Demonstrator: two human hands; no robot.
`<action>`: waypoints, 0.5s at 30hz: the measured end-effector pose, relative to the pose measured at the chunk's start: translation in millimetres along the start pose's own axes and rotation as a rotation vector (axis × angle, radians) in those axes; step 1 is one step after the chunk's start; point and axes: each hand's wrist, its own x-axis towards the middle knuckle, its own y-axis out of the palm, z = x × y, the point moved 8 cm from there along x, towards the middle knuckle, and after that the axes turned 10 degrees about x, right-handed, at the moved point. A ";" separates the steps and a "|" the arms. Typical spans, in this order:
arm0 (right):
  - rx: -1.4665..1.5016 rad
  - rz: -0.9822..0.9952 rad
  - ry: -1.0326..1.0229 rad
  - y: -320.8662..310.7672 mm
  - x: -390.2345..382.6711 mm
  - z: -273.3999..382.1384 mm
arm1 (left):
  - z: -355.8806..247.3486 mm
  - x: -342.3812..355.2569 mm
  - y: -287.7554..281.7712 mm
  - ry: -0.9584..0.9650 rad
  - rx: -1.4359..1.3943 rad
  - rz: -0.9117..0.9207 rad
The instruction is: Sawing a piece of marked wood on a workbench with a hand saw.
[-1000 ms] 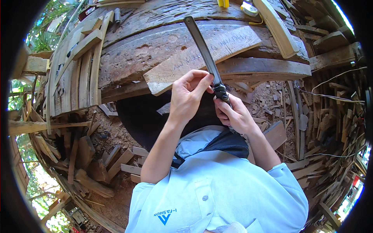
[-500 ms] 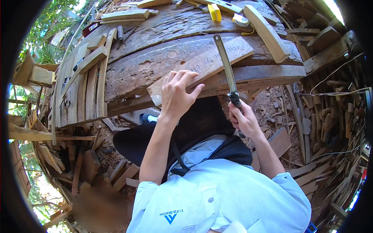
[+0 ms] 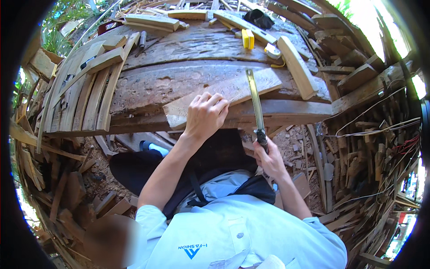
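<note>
A pale wooden board [image 3: 244, 92] lies aslant on the near edge of the workbench, faint writing on its top. My left hand [image 3: 205, 113] presses on the board's left half, its fingers curled over the wood. In my right hand [image 3: 270, 157], closed around the dark handle, is a saw [image 3: 255, 101] with a long, narrow metal frame. Its length points away from me and crosses over the board's right part. Whether its cutting edge touches the wood is hidden from above.
The bench [image 3: 156, 85] has worn, pitted planks. Slats [image 3: 96, 98] lie at its left, a thick wooden piece [image 3: 298, 67] at its right. Beyond the board are a yellow block [image 3: 247, 39] and a tape measure [image 3: 272, 51]. Stacked scrap wood [image 3: 367, 148] rises at the right.
My left hand's fingers, spread before with the thumb out, are now curled in on the board. The saw stays in my right hand over the board. The whole view has shifted somewhat.
</note>
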 end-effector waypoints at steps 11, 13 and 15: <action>-0.324 -0.117 -0.155 -4.5 7.3 -29.9 | 64.7 -14.8 -18.2 -0.237 0.131 0.444; -0.411 -0.140 -0.263 2.7 11.9 -16.2 | 63.1 -18.2 -12.4 -0.248 0.135 0.473; -0.490 -0.159 -0.340 15.9 14.2 8.6 | 58.3 -13.9 -7.2 -0.260 0.148 0.445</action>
